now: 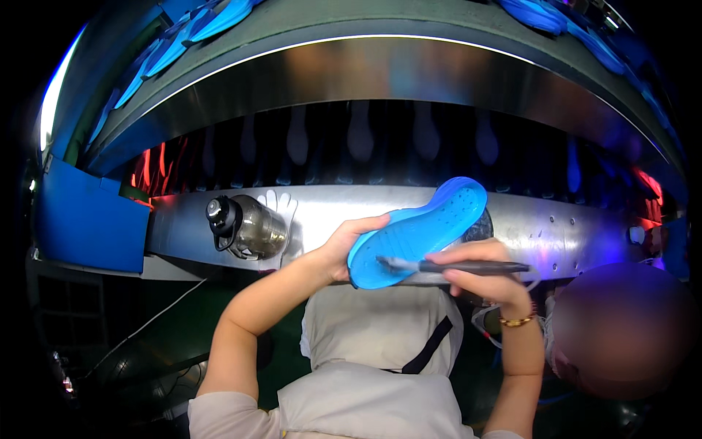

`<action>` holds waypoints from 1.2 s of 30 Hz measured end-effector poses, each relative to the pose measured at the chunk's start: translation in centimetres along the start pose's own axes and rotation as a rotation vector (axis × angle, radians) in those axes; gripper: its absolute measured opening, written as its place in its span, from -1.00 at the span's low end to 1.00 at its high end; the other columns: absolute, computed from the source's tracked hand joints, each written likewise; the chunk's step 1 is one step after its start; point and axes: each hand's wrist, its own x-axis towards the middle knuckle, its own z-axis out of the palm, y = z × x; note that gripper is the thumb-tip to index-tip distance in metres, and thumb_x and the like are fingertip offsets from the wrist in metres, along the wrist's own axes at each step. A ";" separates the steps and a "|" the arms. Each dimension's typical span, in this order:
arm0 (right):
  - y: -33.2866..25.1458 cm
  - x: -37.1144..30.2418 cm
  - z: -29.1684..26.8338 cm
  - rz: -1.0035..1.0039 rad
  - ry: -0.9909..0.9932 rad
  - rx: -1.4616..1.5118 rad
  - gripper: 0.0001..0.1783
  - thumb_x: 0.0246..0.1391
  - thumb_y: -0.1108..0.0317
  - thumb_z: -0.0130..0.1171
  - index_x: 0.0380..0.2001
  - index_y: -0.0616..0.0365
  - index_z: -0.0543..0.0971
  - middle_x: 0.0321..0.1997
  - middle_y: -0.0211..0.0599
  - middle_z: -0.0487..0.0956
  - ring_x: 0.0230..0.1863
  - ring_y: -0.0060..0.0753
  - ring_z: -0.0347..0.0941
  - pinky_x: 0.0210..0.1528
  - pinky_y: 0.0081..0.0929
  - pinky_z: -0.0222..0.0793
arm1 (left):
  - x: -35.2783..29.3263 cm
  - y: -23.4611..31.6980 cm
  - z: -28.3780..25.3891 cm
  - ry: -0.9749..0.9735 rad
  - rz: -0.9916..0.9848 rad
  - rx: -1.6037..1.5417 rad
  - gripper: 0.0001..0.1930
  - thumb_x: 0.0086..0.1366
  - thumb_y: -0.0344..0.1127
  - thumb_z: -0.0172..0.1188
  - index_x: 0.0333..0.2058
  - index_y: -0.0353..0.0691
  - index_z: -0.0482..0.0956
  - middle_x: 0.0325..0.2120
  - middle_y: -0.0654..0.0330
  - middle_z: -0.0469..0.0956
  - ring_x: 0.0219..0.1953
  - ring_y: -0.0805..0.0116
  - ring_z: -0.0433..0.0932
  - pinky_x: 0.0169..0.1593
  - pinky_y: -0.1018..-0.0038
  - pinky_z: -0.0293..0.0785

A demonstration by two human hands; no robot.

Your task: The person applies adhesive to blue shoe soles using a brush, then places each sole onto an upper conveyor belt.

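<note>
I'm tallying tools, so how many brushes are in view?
1: the dark-handled brush in the right hand, its tip over the blue shoe sole. Others may be hidden in shadow.

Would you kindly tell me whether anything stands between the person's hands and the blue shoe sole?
Nothing visible blocks the left hand, which grips the blue shoe sole by its edge. For the right hand, only its dark-handled brush extends over the sole; whether the tip touches is unclear.

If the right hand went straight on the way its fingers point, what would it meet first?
Probably the blue shoe sole: the right hand points left across it, brush foremost. Depth is unclear, so they may already touch.
</note>
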 end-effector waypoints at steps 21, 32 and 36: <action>9.9 -6.2 1.1 -0.220 0.678 0.698 -0.77 0.01 0.46 0.00 -0.25 0.36 0.43 -0.21 0.11 0.49 -0.76 -0.63 0.22 -0.69 -0.74 0.15 | -4.4 9.8 9.2 -0.216 0.840 0.311 -0.42 0.24 -0.03 -0.31 0.10 -0.37 0.11 0.03 -0.06 0.24 0.03 0.08 0.31 0.13 0.24 0.17; 10.6 -6.3 2.3 -0.062 0.817 0.687 -0.78 0.00 0.46 0.01 -0.28 0.38 0.44 -0.24 0.06 0.51 -0.72 -0.58 0.27 -0.66 -0.70 0.21 | 2.3 20.2 12.1 -0.112 1.167 -0.102 -0.24 0.23 0.09 -0.28 0.17 -0.41 -0.24 0.19 -0.03 -0.09 0.24 0.12 -0.08 0.24 0.12 -0.20; 11.6 -6.8 1.5 -0.008 0.862 0.719 -0.79 0.00 0.46 0.01 -0.29 0.37 0.45 -0.27 0.02 0.52 -0.72 -0.57 0.28 -0.66 -0.70 0.21 | 3.8 19.3 15.8 0.370 1.128 0.729 -0.21 0.07 -0.06 0.09 0.18 -0.21 -0.08 0.20 0.04 -0.06 0.22 0.09 -0.05 0.15 0.04 -0.03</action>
